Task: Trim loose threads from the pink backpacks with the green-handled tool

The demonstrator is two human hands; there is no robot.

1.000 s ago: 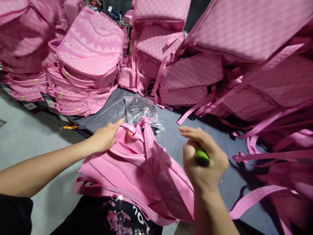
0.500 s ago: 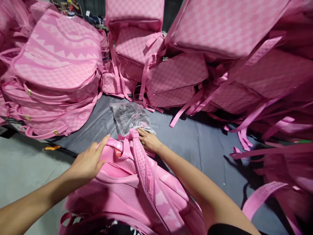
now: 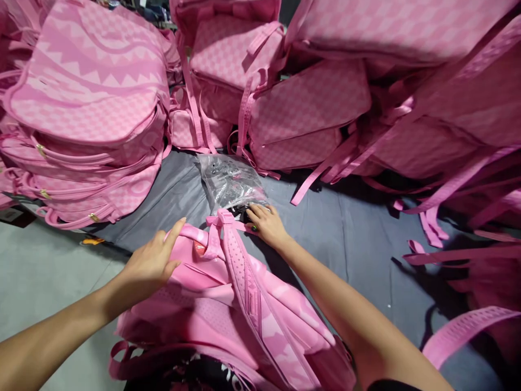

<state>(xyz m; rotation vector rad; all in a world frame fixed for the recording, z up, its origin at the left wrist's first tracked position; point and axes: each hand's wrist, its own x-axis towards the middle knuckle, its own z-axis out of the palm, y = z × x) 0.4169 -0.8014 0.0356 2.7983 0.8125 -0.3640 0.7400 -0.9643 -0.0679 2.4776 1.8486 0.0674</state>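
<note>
A pink backpack (image 3: 203, 304) with a patterned shoulder strap (image 3: 248, 288) stands in front of me. My left hand (image 3: 152, 260) rests at its top left, index finger stretched along the top handle and thumb apart, gripping nothing. Past the backpack's top lies a clear plastic bag (image 3: 232, 182) with small dark pieces and some pink inside. My right hand (image 3: 266, 224) is at the bag's near end, fingers stretched over its edge beside black pieces. A ring shows on one finger. The fingertips are partly hidden.
A stack of pink backpacks (image 3: 89, 103) stands at the left. More pink checkered bags (image 3: 309, 114) line the back and right, with loose straps (image 3: 309, 179) hanging onto the dark grey table cover (image 3: 325, 244). An orange object (image 3: 93, 241) sits by the table's left edge.
My right hand has shifted slightly right, and its fingers show more clearly at the bag's edge. The left hand stays on the backpack. The view has tilted down a little.
</note>
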